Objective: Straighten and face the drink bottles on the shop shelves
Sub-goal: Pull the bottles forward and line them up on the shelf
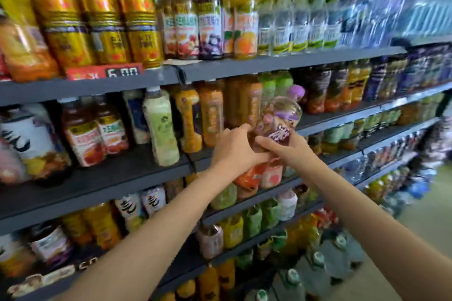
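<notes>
Both hands hold one bottle. The left hand (233,145) has its fingers curled round the low part of the purple-capped bottle (281,120), and the right hand (285,148) pinches the same bottle from the other side, thumb on the label. The two hands touch each other. The bottle is see-through with a purple label and it tilts, its cap leaning up and to the right. It is in front of the middle shelf (110,178), just off the front edge, beside the orange bottles (211,115) that stand in a row there.

Both arms are bare and reach up and forward from the bottom of the view, the left one from low on the left, the right one from the low right corner.

The middle shelf is dark grey. There is bare shelf in front of the pale green bottle (161,127) and the red-label bottles (94,132), which stand further back. Just under the hands are pink and orange bottles (259,176) on the next shelf down.

Above is the top shelf (269,62) with tall gold bottles (102,14), fruit drinks and clear bottles packed close. A red price tag (105,72) hangs on its edge. More shelves run off to the right, blurry. Big water jugs (327,264) stand on the floor (420,222) by the bottom shelf.
</notes>
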